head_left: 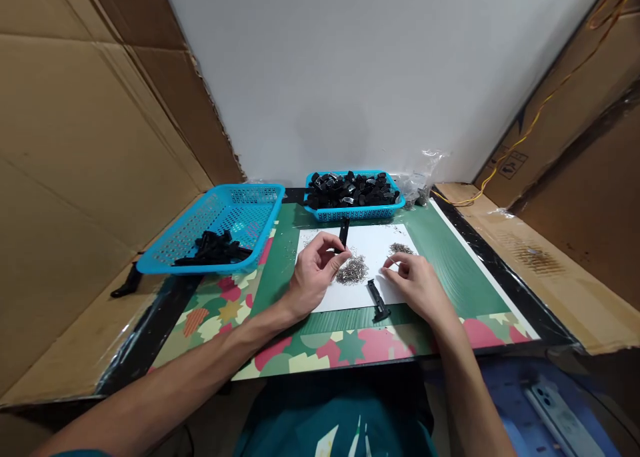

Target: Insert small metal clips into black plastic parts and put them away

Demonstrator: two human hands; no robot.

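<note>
My left hand (317,267) is over the white paper, thumb and forefinger pinched together. What sits between these fingertips, if anything, is too small to make out. Just beyond them a narrow black plastic part (344,230) shows, its near end hidden by the fingers. My right hand (413,277) is closed in a pinch on a thin metal piece (391,261). Between the hands lies a pile of small metal pieces (353,270). A second, long black plastic part (379,302) rests on the paper's near edge, left of my right hand.
A smaller metal pile (401,248) lies on the white paper (325,302). At the back, a blue basket (355,213) holds many black parts; another blue basket (270,210) at left holds several. A clear plastic bag (425,174) stands at back right. Cardboard walls flank the table.
</note>
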